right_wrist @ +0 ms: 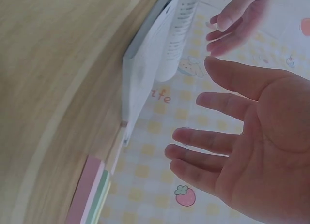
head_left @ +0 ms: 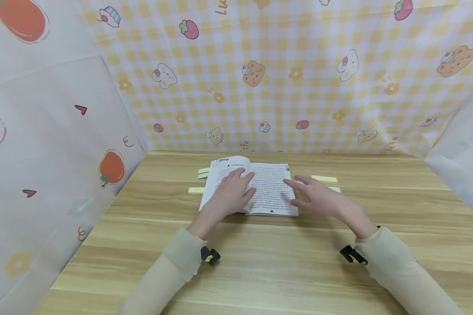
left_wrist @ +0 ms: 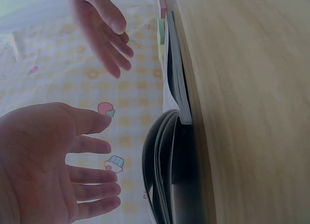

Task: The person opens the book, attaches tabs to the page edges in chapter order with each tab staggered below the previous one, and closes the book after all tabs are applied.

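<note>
Neither hand grips anything: the left hand (head_left: 232, 192) and the right hand (head_left: 319, 197) are both spread wide with straight, relaxed fingers, holding nothing. In the head view, at the middle of the frame, the left hand lies over the left page of the open book (head_left: 268, 190), its fingers fanned toward the spine; whether the palm touches the paper cannot be told from there. The right hand floats palm-down over the book's right edge, fingers pointing left toward the centre fold. Both forearms run in from the lower edge of the frame, wearing pale sleeves (head_left: 181, 253) with a small black wrist mount (head_left: 210, 255) at each cuff.

The left wrist view shows what the head view hides: the left hand (left_wrist: 46, 161), at the lower left of that frame, is clear of the book (left_wrist: 174, 88), with a gap of background between fingertips and pages, and several pages bulge up in a dark arc at lower centre. The right hand (left_wrist: 101, 30) shows at the upper left there, also apart from the paper. The right wrist view shows the right hand (right_wrist: 252, 141) at right, the printed pages (right_wrist: 167, 45) curling at the top, and a stack of pastel sticky notes (right_wrist: 92, 195) on the wooden table (right_wrist: 48, 88) at lower left. In the head view yellow sticky notes (head_left: 324, 178) lie beside the book on both sides.
</note>
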`<action>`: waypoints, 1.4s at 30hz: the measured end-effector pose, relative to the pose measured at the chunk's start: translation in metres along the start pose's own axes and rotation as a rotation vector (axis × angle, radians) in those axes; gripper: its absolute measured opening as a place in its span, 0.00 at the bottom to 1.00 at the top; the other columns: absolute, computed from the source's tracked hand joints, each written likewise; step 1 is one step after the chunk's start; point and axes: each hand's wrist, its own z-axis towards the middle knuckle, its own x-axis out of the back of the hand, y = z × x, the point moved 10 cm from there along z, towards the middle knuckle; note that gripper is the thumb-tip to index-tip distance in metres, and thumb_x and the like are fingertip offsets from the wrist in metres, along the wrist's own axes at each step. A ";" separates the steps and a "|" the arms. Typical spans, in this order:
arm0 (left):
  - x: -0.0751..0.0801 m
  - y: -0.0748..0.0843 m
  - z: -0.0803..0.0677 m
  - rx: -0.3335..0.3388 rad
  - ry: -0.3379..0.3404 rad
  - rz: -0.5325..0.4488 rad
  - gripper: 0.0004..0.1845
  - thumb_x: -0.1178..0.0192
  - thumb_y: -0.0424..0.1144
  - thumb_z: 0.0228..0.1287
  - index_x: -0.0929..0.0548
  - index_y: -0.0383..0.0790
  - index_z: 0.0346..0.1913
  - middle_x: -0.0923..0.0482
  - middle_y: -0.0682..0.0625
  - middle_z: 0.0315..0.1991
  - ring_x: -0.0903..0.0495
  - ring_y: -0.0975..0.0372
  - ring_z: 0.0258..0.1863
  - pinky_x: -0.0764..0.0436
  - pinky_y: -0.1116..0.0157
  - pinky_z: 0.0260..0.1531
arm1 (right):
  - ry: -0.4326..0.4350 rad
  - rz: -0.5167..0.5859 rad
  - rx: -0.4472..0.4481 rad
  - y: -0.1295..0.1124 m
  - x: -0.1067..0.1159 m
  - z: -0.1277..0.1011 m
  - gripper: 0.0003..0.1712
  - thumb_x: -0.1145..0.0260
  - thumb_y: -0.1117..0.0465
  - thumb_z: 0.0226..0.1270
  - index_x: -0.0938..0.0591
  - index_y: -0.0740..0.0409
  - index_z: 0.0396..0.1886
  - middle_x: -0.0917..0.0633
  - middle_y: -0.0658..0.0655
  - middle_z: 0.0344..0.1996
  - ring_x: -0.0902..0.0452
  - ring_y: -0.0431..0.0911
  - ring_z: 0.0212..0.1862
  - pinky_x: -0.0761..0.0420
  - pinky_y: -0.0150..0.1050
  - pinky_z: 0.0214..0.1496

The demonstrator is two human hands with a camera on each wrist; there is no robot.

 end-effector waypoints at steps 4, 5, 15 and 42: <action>-0.002 -0.005 -0.004 0.004 -0.011 -0.001 0.26 0.47 0.47 0.78 0.29 0.39 0.72 0.35 0.35 0.72 0.36 0.45 0.72 0.31 0.44 0.65 | -0.012 -0.008 0.025 0.000 -0.004 0.000 0.36 0.33 0.55 0.72 0.32 0.63 0.74 0.32 0.76 0.68 0.35 0.71 0.67 0.32 0.65 0.66; -0.002 -0.006 -0.005 0.007 -0.013 -0.003 0.26 0.47 0.47 0.78 0.29 0.39 0.72 0.35 0.35 0.72 0.36 0.45 0.72 0.31 0.44 0.65 | -0.016 -0.008 0.032 -0.001 -0.005 0.000 0.36 0.33 0.55 0.72 0.31 0.63 0.74 0.32 0.76 0.68 0.34 0.71 0.67 0.31 0.65 0.65; 0.002 -0.017 -0.016 -0.005 0.009 0.003 0.25 0.45 0.45 0.77 0.27 0.36 0.70 0.34 0.32 0.70 0.35 0.42 0.70 0.29 0.43 0.63 | -0.106 -0.029 0.038 0.003 -0.021 0.000 0.36 0.33 0.52 0.72 0.30 0.65 0.72 0.31 0.75 0.68 0.34 0.68 0.68 0.30 0.62 0.66; -0.010 -0.043 -0.041 0.019 -0.082 -0.034 0.27 0.46 0.45 0.77 0.30 0.36 0.72 0.35 0.29 0.68 0.31 0.39 0.66 0.29 0.42 0.63 | -0.060 -0.091 0.199 -0.005 -0.030 0.002 0.26 0.27 0.67 0.63 0.20 0.70 0.60 0.20 0.66 0.56 0.22 0.53 0.49 0.20 0.46 0.50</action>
